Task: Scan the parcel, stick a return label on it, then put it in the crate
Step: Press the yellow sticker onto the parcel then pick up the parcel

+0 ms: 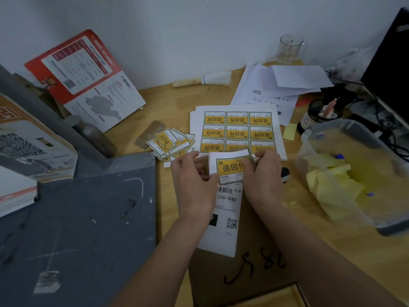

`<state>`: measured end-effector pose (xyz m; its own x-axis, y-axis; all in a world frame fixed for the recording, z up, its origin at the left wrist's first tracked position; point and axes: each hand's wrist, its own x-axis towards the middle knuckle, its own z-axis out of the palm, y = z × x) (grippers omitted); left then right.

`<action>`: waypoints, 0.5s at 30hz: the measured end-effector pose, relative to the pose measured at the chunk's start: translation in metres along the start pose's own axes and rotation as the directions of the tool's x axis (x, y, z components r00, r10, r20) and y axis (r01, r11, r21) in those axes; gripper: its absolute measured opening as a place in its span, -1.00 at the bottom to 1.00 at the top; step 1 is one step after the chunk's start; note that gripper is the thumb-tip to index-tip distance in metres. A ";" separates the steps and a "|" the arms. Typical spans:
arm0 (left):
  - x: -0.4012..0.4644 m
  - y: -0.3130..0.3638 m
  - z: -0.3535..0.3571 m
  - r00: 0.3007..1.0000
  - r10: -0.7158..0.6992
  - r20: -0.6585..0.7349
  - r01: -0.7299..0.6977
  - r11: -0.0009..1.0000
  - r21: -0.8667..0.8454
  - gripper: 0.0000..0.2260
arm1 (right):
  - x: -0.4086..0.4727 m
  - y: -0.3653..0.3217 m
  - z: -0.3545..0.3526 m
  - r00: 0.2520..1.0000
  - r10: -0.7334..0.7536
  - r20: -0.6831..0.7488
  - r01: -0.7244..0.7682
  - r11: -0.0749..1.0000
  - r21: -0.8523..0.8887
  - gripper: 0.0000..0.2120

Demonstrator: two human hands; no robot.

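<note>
Pinching the return label (230, 168) with your left hand (194, 180) and right hand (263, 173), you are holding it flat above the parcel (254, 269). Probably you are aligning it beside the shipping label (223, 218).

The far end of the cardboard parcel (250, 269) is covered by the left hand (194, 185) and right hand (263, 176), and its near end is cut off by the bottom edge. The right part of the yellow return label (230, 168) is hidden behind the right hand's fingers. The shipping label (223, 220) carries small print that cannot be read. The monitor (391, 65) is cropped by the right edge.
</note>
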<state>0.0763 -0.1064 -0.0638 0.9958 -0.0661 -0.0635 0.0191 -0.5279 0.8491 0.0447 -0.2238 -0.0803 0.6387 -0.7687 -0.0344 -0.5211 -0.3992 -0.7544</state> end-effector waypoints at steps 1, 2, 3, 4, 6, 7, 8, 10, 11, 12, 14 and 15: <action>0.000 0.001 -0.004 1.000 -0.016 -0.012 0.016 1.000 -0.002 -0.48 | 0.001 0.000 -0.001 1.000 0.005 0.001 -0.005 1.000 0.009 -0.74; 0.001 0.000 -0.008 0.999 -0.033 -0.031 0.033 0.999 0.004 -0.47 | 0.001 0.000 -0.001 1.000 0.013 0.004 -0.013 1.000 0.022 -0.75; 0.003 -0.002 -0.012 0.997 -0.051 -0.050 0.052 0.998 0.018 -0.47 | 0.003 0.001 0.000 1.000 0.022 0.006 -0.022 0.999 0.038 -0.77; 0.003 -0.004 -0.016 0.996 -0.068 -0.064 0.070 0.997 0.042 -0.47 | 0.004 0.001 0.001 0.999 0.035 0.009 -0.035 0.998 0.054 -0.78; 0.000 -0.007 -0.022 0.995 -0.050 -0.091 0.062 0.989 0.138 -0.46 | 0.006 0.002 0.001 0.995 0.093 0.025 -0.095 0.990 0.105 -0.80; -0.004 -0.006 -0.023 0.995 0.008 -0.099 0.012 0.979 0.204 -0.46 | 0.008 0.001 0.000 0.991 0.131 0.038 -0.135 0.979 0.150 -0.80; -0.009 -0.003 -0.023 0.992 0.094 -0.080 -0.069 0.961 0.269 -0.47 | 0.007 0.000 -0.004 0.988 0.144 0.051 -0.151 0.972 0.178 -0.78; -0.019 0.005 -0.020 0.957 0.276 0.093 -0.291 0.897 0.332 -0.50 | -0.003 -0.003 -0.012 1.000 -0.004 -0.013 0.005 0.994 0.106 -0.74; -0.023 0.008 -0.018 0.916 0.327 0.234 -0.392 0.855 0.338 -0.49 | -0.013 -0.004 -0.016 0.983 -0.178 -0.051 0.180 0.983 0.035 -0.74; -0.024 0.009 -0.015 0.857 0.352 0.376 -0.484 0.798 0.358 -0.47 | -0.024 -0.004 -0.019 0.929 -0.365 -0.051 0.365 0.931 -0.012 -0.75; -0.023 0.003 -0.013 0.747 0.293 0.597 -0.622 0.627 0.470 -0.38 | -0.045 -0.001 -0.020 0.830 -0.537 0.153 0.551 0.832 -0.070 -0.66; -0.022 -0.002 -0.013 0.722 0.225 0.654 -0.653 0.535 0.537 -0.35 | -0.051 0.003 -0.019 0.796 -0.531 0.292 0.580 0.806 -0.116 -0.52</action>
<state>0.0556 -0.0924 -0.0575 0.6650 -0.7203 -0.1974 -0.6878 -0.6936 0.2141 -0.0005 -0.1953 -0.0688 0.9500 -0.2539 0.1815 -0.1153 -0.8258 -0.5520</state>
